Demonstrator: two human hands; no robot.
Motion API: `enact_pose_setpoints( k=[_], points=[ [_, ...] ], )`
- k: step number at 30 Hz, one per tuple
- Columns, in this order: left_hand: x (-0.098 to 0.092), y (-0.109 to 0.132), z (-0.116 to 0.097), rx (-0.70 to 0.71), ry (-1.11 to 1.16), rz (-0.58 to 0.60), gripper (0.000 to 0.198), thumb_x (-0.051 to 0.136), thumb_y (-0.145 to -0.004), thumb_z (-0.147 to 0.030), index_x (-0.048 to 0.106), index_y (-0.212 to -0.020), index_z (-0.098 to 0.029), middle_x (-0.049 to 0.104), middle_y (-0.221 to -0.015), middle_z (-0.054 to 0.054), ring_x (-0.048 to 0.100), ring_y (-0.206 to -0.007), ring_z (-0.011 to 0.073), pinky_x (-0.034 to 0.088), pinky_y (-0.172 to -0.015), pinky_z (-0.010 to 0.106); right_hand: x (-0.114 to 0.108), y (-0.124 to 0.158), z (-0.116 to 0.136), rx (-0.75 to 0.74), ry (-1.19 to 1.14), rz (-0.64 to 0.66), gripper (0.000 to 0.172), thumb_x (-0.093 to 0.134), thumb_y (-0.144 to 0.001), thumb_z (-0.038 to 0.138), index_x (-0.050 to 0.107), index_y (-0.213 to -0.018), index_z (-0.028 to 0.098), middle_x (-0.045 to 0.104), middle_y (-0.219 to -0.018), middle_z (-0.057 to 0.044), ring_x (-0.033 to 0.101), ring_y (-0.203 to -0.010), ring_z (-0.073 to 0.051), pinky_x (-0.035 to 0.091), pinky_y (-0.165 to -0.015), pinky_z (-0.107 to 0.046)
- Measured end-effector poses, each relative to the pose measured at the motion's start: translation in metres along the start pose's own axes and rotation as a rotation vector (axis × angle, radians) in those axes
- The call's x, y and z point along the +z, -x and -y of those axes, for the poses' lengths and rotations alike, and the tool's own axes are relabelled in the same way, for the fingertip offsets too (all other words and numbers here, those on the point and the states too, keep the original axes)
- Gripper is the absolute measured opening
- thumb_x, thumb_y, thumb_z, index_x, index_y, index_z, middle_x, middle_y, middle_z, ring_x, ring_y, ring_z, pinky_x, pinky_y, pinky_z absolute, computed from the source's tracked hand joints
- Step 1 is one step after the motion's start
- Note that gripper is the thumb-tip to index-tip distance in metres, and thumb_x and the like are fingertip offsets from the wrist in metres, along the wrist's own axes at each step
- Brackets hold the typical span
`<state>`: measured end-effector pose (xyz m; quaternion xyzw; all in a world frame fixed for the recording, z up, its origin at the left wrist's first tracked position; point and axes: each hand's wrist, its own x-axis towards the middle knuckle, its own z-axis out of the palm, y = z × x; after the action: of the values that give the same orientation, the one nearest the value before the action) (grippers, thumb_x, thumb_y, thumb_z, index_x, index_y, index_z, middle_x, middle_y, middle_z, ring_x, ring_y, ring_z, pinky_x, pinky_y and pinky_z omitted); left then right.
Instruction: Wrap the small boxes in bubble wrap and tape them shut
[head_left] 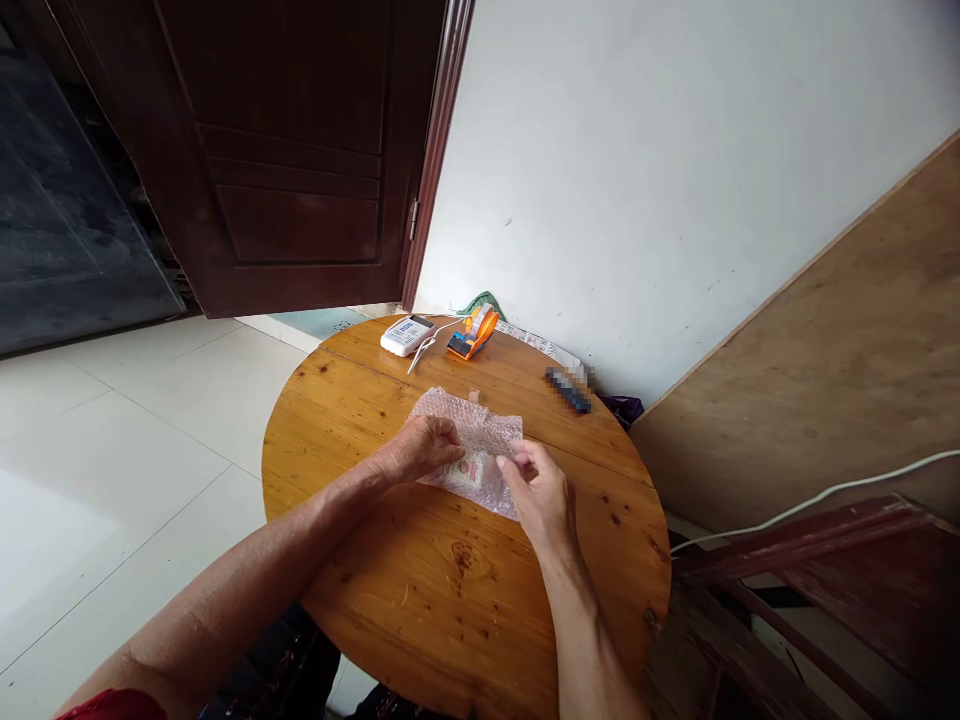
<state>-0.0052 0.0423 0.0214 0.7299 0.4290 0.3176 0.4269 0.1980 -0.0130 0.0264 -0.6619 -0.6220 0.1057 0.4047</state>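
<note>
A sheet of bubble wrap [491,428] lies on the round wooden table, partly folded over on itself. Under or inside its near part shows a small flat pale item with red print [469,468]; its kind is not clear. My left hand [424,447] grips the left part of the wrap's fold with thumb and fingers pressed together. At the wrap's right edge, my right hand [536,485] has its thumb and fingers closed on the fold. A small clear strip [474,396] sits at the wrap's far edge.
Toward the back of the table [360,420] stand an orange tape dispenser [474,332] and a white boxy device [407,335] with a white cable. A dark, blurred-out object [568,390] lies at the right. A white wall and dark red door [300,150] rise behind.
</note>
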Motion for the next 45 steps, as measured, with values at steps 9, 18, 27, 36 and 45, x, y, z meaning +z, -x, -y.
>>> enact_pose_setpoints(
  k=[9, 18, 27, 36, 45],
  points=[
    [0.004, -0.004, -0.003, -0.045, -0.022, -0.051, 0.018, 0.065, -0.073, -0.031, 0.066, -0.069, -0.014, 0.060, -0.063, -0.003, 0.051, -0.064, 0.0113, 0.039, -0.059, 0.021, 0.011, 0.027, 0.043, -0.596, 0.334, 0.115, 0.019, 0.050, -0.093, 0.022, 0.068, -0.091, 0.024, 0.071, -0.097, -0.007, 0.059, -0.090, -0.025, 0.036, -0.081, -0.041],
    [-0.048, 0.023, -0.010, -0.194, -0.361, -0.080, 0.044, 0.054, -0.082, -0.055, 0.071, -0.093, -0.016, 0.071, -0.089, 0.008, 0.064, -0.082, 0.0217, 0.045, -0.069, 0.028, 0.013, 0.025, 0.046, -0.609, 0.516, 0.201, 0.022, 0.060, -0.093, 0.035, 0.066, -0.113, 0.026, 0.066, -0.102, -0.006, 0.051, -0.091, -0.024, 0.029, -0.077, -0.038],
    [-0.042, 0.053, 0.012, -0.501, -0.177, -0.132, 0.061, 0.062, -0.076, -0.048, 0.058, -0.122, -0.007, 0.067, -0.076, 0.004, 0.058, -0.049, 0.0155, 0.038, -0.041, 0.024, 0.018, 0.028, 0.053, -0.559, 0.591, 0.218, 0.020, 0.065, -0.090, 0.037, 0.068, -0.109, 0.029, 0.062, -0.100, -0.006, 0.048, -0.090, -0.023, 0.026, -0.074, -0.037],
    [-0.016, 0.046, 0.005, -0.404, 0.415, -0.306, 0.041, 0.072, -0.063, -0.029, 0.061, -0.098, -0.010, 0.058, -0.057, -0.005, 0.047, -0.041, 0.0080, 0.034, -0.038, 0.019, 0.020, 0.028, 0.052, -0.543, 0.565, 0.226, 0.021, 0.063, -0.091, 0.038, 0.067, -0.110, 0.029, 0.061, -0.102, -0.006, 0.047, -0.093, -0.023, 0.026, -0.075, -0.037],
    [-0.003, 0.046, -0.003, -0.493, 0.698, -0.385, 0.043, 0.076, -0.059, -0.031, 0.062, -0.092, -0.009, 0.062, -0.061, -0.001, 0.047, -0.040, 0.0070, 0.037, -0.038, 0.020, 0.020, 0.026, 0.053, -0.531, 0.569, 0.231, 0.013, 0.061, -0.092, 0.035, 0.068, -0.099, 0.027, 0.062, -0.100, -0.005, 0.047, -0.092, -0.023, 0.025, -0.074, -0.037]
  ],
)
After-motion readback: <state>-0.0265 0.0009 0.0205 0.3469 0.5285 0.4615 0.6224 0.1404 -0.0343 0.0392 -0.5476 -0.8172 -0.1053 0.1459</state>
